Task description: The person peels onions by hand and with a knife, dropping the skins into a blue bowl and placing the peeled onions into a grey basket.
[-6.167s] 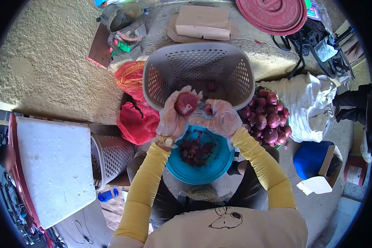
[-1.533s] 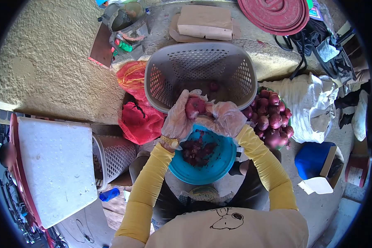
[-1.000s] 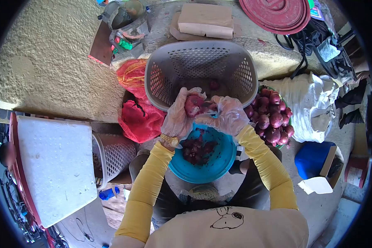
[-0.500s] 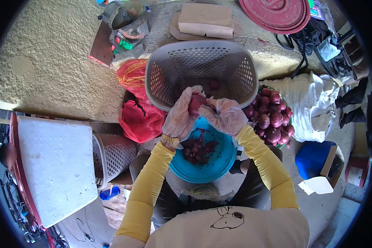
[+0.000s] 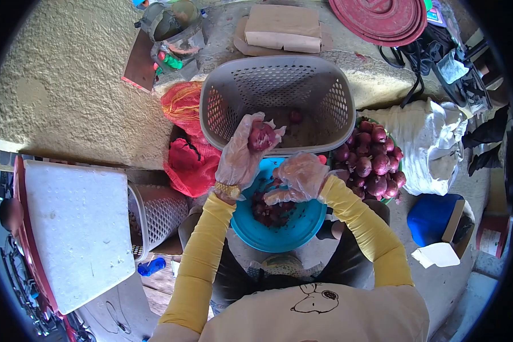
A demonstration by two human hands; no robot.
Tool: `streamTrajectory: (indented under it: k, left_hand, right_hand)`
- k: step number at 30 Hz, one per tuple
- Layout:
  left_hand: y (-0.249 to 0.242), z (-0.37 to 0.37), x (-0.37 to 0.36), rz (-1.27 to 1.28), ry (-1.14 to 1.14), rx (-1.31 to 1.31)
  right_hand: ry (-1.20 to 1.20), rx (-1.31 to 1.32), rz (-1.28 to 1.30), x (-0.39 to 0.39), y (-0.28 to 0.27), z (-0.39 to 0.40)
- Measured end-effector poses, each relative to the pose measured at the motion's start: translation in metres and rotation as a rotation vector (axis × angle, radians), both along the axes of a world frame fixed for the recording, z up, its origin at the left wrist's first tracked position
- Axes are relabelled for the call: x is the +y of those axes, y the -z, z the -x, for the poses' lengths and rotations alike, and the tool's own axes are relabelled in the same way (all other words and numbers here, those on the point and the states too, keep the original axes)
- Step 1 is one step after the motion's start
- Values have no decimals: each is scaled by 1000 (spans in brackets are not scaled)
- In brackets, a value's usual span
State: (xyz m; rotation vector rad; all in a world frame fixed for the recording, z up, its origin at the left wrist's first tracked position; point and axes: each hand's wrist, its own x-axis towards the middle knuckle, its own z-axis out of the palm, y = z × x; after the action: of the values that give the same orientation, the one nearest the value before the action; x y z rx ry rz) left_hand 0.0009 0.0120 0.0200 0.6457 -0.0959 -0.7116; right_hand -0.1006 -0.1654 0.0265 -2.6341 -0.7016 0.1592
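My left hand (image 5: pixel 238 154), in a clear plastic glove, is closed round a red onion (image 5: pixel 261 137) over the near rim of the grey perforated basket (image 5: pixel 276 65). Lower and to the right, my gloved right hand (image 5: pixel 302 178) is above the blue basin (image 5: pixel 279 239), its fingers curled and pointing left. A small red tip (image 5: pixel 323 159) shows beside that hand; what its fingers hold is hidden. Dark red onion skins (image 5: pixel 271 212) lie in the basin. Another onion (image 5: pixel 295 117) rests inside the basket.
Many red onions (image 5: pixel 379 162) are heaped at the right, beside a white sack (image 5: pixel 430 142). Red mesh bags (image 5: pixel 192 165) lie left of the basket. A white foam box (image 5: pixel 77 228) and a smaller basket (image 5: pixel 159 214) stand at the left. Cardboard (image 5: pixel 284 28) lies behind.
My hands have moved apart. The left has carried the onion up and slightly left over the basket's rim; the right has dropped lower and left above the basin.
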Motion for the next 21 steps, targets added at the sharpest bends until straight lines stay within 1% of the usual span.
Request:
streamTrajectory:
  k: [2, 5, 8, 12, 14, 17, 21]
  left_hand:
    - [1, 0, 1, 33, 22, 81]
    - [-4, 1, 0, -19, 7, 46]
    - [-7, 1, 0, -36, -2, 74]
    - [-6, 0, 0, -26, 3, 79]
    - [-6, -1, 0, -28, -9, 70]
    - [-7, 0, -1, -34, -27, 74]
    - [-3, -2, 2, -16, -17, 86]
  right_hand:
    - [31, -21, -139, 0, 2, 1]
    - [50, -24, -73, 0, -4, -1]
    - [64, -28, -37, 1, -11, -2]
    - [78, -19, -26, 2, -3, -1]
    - [28, -84, -107, 0, -5, 0]
    - [-4, -132, -58, 0, -4, 0]
    - [23, -80, -52, 1, -12, -2]
